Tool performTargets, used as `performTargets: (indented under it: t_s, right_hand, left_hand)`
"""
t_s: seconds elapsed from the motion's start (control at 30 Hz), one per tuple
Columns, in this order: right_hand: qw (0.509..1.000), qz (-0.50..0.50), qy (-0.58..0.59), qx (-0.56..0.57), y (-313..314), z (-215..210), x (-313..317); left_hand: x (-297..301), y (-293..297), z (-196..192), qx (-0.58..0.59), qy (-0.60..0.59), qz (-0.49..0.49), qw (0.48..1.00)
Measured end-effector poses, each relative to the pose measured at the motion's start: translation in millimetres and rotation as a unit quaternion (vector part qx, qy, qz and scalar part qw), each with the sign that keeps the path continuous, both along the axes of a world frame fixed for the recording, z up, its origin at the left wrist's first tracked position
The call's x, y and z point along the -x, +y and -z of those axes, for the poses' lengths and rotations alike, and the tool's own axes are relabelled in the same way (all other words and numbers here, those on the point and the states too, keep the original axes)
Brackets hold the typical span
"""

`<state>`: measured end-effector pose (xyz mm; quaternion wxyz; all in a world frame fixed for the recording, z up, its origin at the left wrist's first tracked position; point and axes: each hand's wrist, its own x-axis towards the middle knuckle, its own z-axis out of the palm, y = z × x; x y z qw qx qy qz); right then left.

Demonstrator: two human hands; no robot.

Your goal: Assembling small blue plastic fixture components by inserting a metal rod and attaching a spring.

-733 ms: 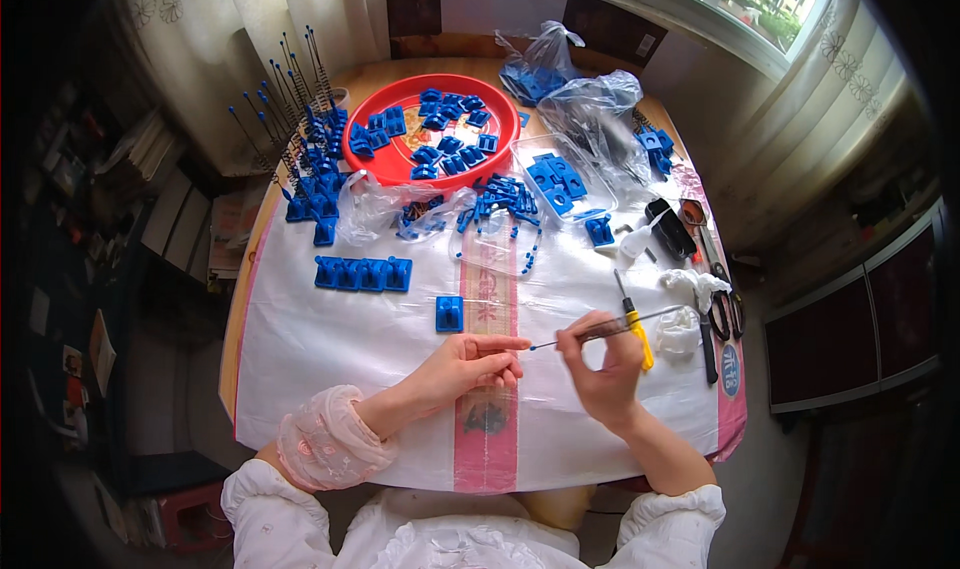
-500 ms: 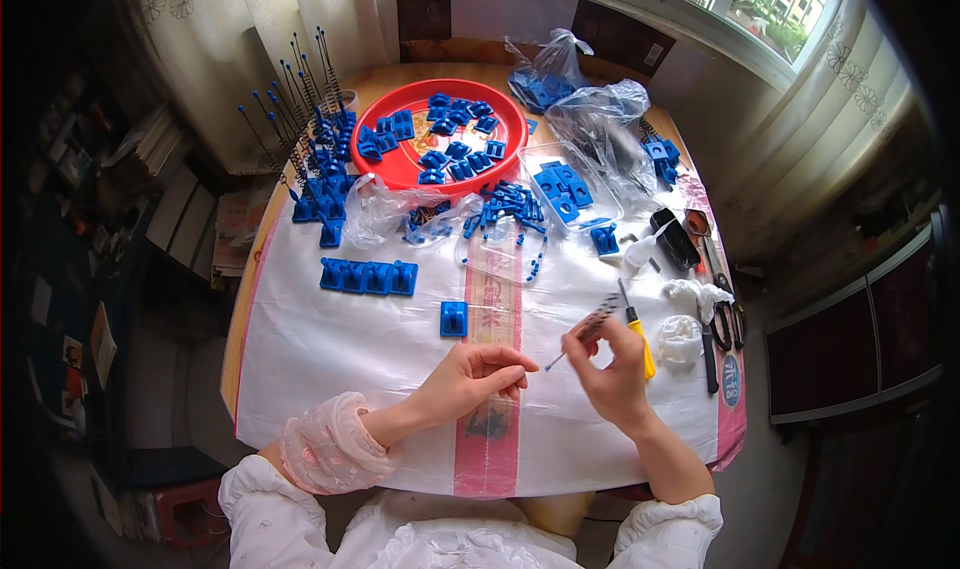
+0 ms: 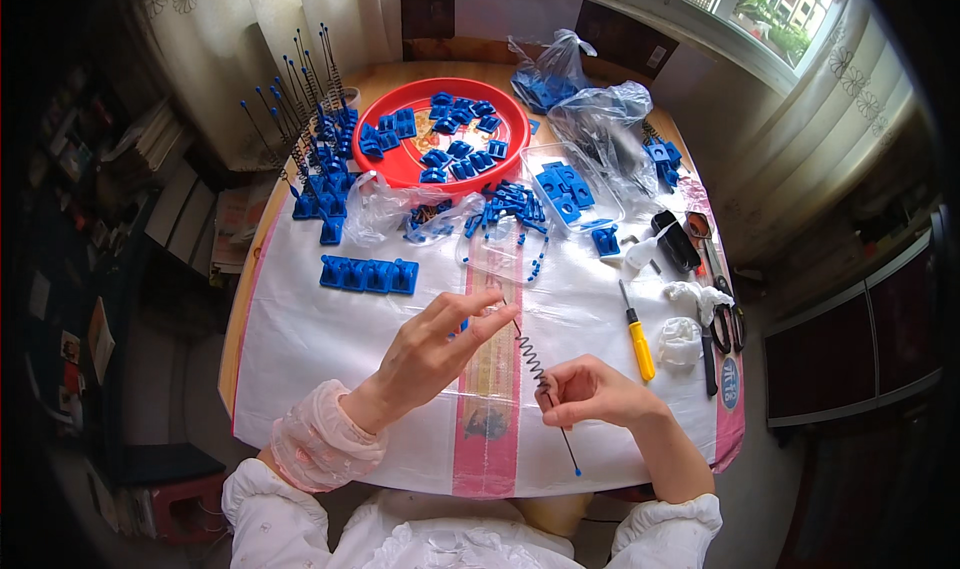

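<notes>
My right hand (image 3: 598,394) grips a thin metal rod (image 3: 557,424) near its lower half. The rod slants from my left fingertips down toward me and ends in a small blue tip. A dark coil spring (image 3: 530,354) sits on the rod between my hands. My left hand (image 3: 435,349) is raised over the white table cover (image 3: 300,339), its thumb and index fingertips at the rod's upper end and the other fingers spread. A single blue block (image 3: 462,324) on the table is mostly hidden behind that hand.
A red tray (image 3: 398,177) of blue plastic parts stands at the back, with upright rods in blue bases (image 3: 312,169) to its left. Nearer are a row of blue blocks (image 3: 368,274), a yellow-handled screwdriver (image 3: 638,335), scissors (image 3: 722,319), plastic bags (image 3: 600,119) and a clear box (image 3: 565,189).
The rod has swung from nearly level to a steep slant with its blue tip toward me. My right hand dropped lower and my left hand's fingers spread.
</notes>
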<state>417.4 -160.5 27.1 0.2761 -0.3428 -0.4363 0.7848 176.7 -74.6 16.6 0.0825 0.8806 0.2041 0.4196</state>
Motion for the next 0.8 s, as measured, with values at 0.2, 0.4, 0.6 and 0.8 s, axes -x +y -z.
performTargets:
  t_s: [0.2, 0.4, 0.6, 0.8]
  right_hand:
    - [0.997, -0.069, 0.033, 0.033, 0, 1, -8]
    - [0.995, -0.063, 0.045, 0.070, 2, -1, -12]
    - [0.986, -0.025, 0.131, 0.096, 9, 4, -22]
    - [0.979, 0.103, 0.170, 0.039, 11, 9, -20]
  left_hand:
    - [6, -2, 0, -0.032, 0.040, -0.009, 0.999]
    - [4, -2, 2, -0.033, 0.021, -0.015, 0.999]
    - [3, -4, -7, -0.083, 0.058, -0.016, 0.995]
    - [-2, -6, 8, 0.140, 0.012, 0.031, 0.990]
